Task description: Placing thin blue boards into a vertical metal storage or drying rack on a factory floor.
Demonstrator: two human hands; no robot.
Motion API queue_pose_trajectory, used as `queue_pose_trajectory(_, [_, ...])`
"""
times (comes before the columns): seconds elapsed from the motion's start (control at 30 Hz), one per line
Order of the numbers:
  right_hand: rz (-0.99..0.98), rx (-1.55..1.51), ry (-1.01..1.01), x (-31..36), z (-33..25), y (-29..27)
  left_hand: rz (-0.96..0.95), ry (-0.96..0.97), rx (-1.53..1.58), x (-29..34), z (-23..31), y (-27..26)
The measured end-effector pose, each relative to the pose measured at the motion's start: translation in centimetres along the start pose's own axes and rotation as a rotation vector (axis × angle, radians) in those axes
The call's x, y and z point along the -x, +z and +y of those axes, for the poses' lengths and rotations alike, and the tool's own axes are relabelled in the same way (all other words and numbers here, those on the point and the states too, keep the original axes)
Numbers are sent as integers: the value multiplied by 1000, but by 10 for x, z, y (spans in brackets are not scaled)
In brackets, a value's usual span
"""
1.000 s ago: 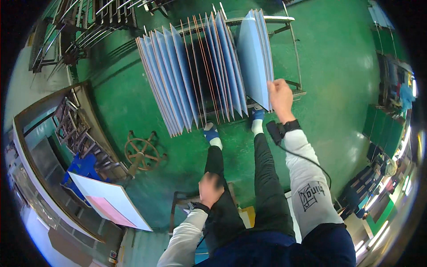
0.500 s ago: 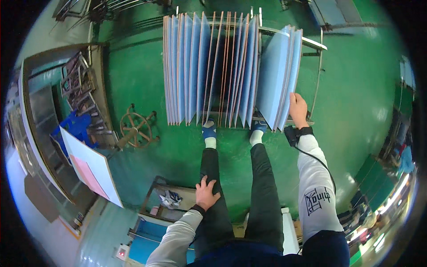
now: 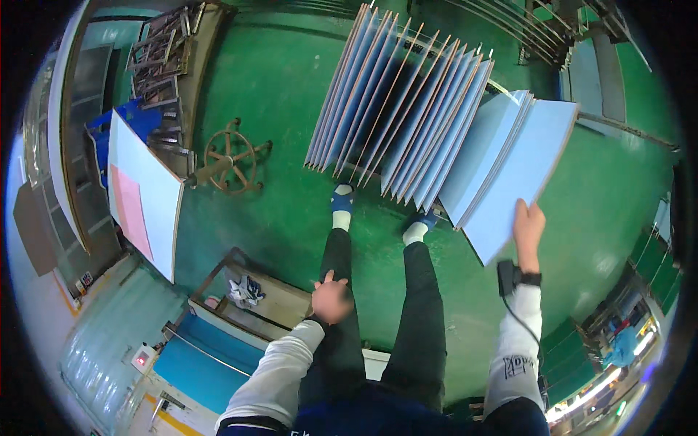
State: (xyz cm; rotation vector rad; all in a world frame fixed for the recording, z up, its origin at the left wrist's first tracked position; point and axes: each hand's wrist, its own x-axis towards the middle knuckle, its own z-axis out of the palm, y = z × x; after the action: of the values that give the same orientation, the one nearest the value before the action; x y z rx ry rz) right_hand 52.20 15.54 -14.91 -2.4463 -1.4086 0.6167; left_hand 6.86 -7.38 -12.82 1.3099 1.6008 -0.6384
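Observation:
My right hand (image 3: 529, 225) grips the near right edge of a light-blue flat panel (image 3: 522, 178) with a thin brown edge. This panel leans outward at the right end of a row of similar upright panels (image 3: 392, 109). Right beside it stand a few more blue panels (image 3: 472, 156), fanned apart from the main row. My left hand (image 3: 331, 299) rests on my left thigh, fingers apart, holding nothing; part of it is blurred.
At left, a white board (image 3: 156, 203) with a pink patch tilts near a wheeled stool base (image 3: 231, 156). A low cart with a blue surface (image 3: 207, 352) stands beside my left arm. Metal racks (image 3: 538, 33) stand at the far right on the green floor.
The outermost panel has swung away from its neighbours to the right, with my right hand on its edge. My view has turned, so the row looks slanted. My left hand stays on my thigh.

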Motion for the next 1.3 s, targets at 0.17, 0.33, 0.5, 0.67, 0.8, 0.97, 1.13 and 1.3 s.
queue_pose_trajectory(0.17, [131,-84,38,78,-99,-151,30,62,35,-18,-30,-23])
queue_pose_trajectory(0.33, [249,-277,197,160,-188,-266,-76,105,-41,-41,-50,-55])
queue_pose_trajectory(0.5, [402,-419,214,208,-241,-253,-335,136,-218,-46,-72,-86])
queue_pose_trajectory(0.67, [253,-405,118,207,-251,-190,-467,99,-292,-36,-69,-94])
queue_pose_trajectory(0.8, [138,-340,50,193,-257,-152,-482,91,-283,-33,-76,-85])
queue_pose_trajectory(0.97, [102,-281,-87,177,-253,-112,-517,14,-282,-31,-69,-82])
queue_pose_trajectory(1.13, [61,-225,-119,161,-243,-59,-558,-21,-349,-28,-57,-80])
queue_pose_trajectory(1.3, [86,-147,-148,148,-227,7,-519,13,-284,-24,-54,-77])
